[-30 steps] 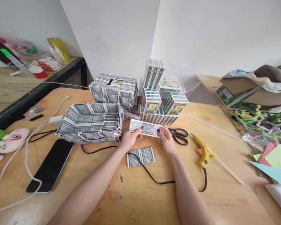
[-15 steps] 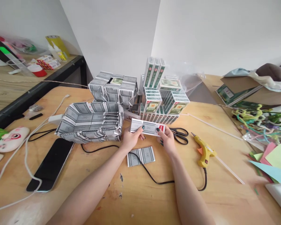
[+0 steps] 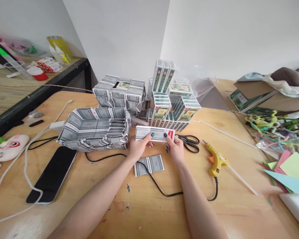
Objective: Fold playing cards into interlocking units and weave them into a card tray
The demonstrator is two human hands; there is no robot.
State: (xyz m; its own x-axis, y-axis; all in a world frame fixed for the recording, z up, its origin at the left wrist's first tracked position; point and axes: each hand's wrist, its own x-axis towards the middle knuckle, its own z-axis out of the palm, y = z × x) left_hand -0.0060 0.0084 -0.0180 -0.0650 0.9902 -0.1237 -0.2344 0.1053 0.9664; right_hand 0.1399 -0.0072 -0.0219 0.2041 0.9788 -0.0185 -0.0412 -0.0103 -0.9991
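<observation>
Between both hands is a strip of playing cards, grey patterned backs up, with a red-printed patch at its right end. My left hand pinches its lower edge near the middle, thumb on top. My right hand grips the right part, thumb beside the red patch. Below the strip, a flat pair of joined cards lies on the table under a black cable. To the left stands an open box made of folded cards, and behind it a second card-covered box.
Stacked card packs stand behind my hands. On the right are black scissors, a yellow glue gun with a glue stick, coloured paper and a cardboard box. A phone and white cables lie left.
My right hand has shifted slightly left along the card strip, its thumb now left of the red patch, uncovering more of the red print. The view has moved a little.
</observation>
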